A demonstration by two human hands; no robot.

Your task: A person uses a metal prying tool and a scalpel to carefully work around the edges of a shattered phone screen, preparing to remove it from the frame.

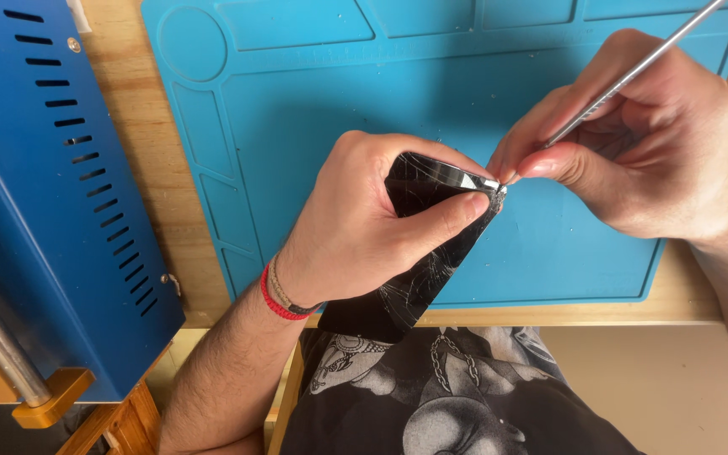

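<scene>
Slanting lower-left to upper-right: cracked phone (419,265).

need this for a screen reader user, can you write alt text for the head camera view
A person's left hand grips a black phone with a cracked glass panel over a blue silicone work mat, while the right hand presses the tip of a thin metal pry tool against the phone's top corner. A blue metal machine casing with vent slots stands on the wooden bench at the left.

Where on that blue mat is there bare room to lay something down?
The blue mat lies bare between its round corner tray and the left hand, and below the right hand. It is crowded mid-mat, where both hands meet at the cracked phone and metal tool.
</scene>
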